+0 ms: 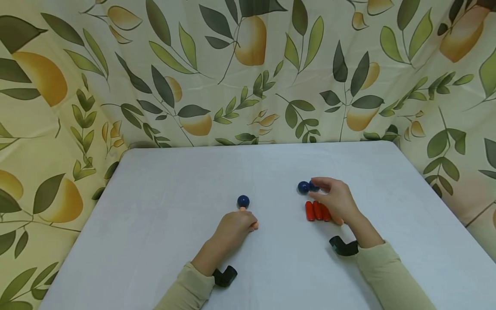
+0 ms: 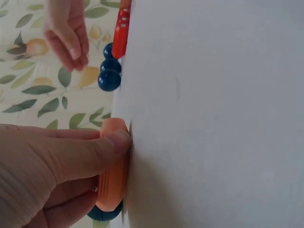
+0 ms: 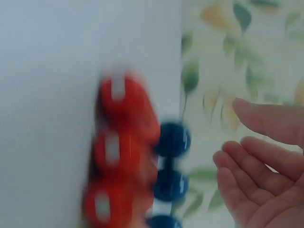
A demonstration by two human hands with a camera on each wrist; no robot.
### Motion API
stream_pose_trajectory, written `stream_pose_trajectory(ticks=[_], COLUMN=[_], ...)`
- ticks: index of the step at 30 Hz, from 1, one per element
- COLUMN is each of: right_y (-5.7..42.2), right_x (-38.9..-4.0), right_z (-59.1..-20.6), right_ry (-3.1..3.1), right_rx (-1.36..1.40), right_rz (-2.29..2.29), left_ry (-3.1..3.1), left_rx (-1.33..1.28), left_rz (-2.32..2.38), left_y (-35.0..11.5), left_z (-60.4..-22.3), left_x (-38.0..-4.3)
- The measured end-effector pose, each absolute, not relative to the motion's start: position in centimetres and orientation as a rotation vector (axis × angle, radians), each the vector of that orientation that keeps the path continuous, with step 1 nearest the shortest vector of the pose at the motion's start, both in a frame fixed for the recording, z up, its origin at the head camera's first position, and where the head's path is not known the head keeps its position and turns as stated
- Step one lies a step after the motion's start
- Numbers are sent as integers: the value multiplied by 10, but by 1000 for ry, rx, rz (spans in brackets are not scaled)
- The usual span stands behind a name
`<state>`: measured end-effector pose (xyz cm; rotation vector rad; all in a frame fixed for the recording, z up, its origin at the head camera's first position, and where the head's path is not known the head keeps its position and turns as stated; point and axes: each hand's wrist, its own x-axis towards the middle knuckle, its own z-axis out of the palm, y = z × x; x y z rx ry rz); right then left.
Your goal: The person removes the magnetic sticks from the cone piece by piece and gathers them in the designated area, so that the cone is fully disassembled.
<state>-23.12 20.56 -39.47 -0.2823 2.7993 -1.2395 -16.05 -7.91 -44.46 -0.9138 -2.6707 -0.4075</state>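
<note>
My left hand pinches an orange ridged cylindrical piece between thumb and fingers, low over the white table. Just beyond its fingers lies a blue ball. My right hand is held with loosely bent fingers and a gap between thumb and fingertips; nothing sits in that gap. Near its fingertips are several glossy blue balls, one partly hidden by the hand. Below it several red cylindrical pieces lie side by side, with an orange piece partly covered at their right end.
A black device sits at the left wrist and another black device at the right wrist. The tabletop ends at a rounded far edge, and a curtain printed with leaves and fruit hangs behind it.
</note>
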Motion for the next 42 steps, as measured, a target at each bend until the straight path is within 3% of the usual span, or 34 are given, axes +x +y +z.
stream_pose_trajectory(ticks=[9, 20, 32, 42], right_y=[161, 111, 86, 75], right_x=[-219, -203, -192, -192], right_z=[-408, -415, -424, -427], right_ry=[2747, 2553, 2525, 2594], right_rx=[-582, -672, -823, -926], right_rz=[-1223, -1089, -1071, -1058], left_ry=[-2770, -2714, -2681, -2598], left_rx=[-860, -366, -389, -448], left_rz=[-739, -1344, -1587, -1681], left_y=[-84, -108, -114, -114], left_z=[-437, -434, -466, -468], left_x=[-165, -190, -201, -204])
